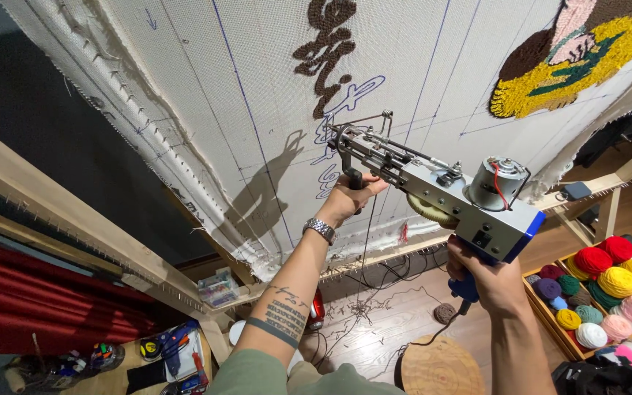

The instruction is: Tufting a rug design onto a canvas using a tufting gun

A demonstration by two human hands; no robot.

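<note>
I hold a grey and blue tufting gun (433, 192) up against a white backing cloth (257, 80) stretched on a wooden frame (60, 219). My left hand (349, 196) grips the gun's black front handle. My right hand (486, 281) grips the blue rear handle under the motor. The gun's needle end sits by blue drawn lettering below a brown tufted patch (327, 51). A yellow, brown, pink and green tufted design (576, 55) fills the cloth's upper right. A metal watch (320, 230) is on my left wrist.
A wooden crate of coloured yarn balls (597, 292) stands at lower right. A round wooden stool (439, 366) and a brown yarn ball (444, 313) are below the gun. Tools and a small plastic box (218, 287) lie at lower left beside red cloth (31, 292).
</note>
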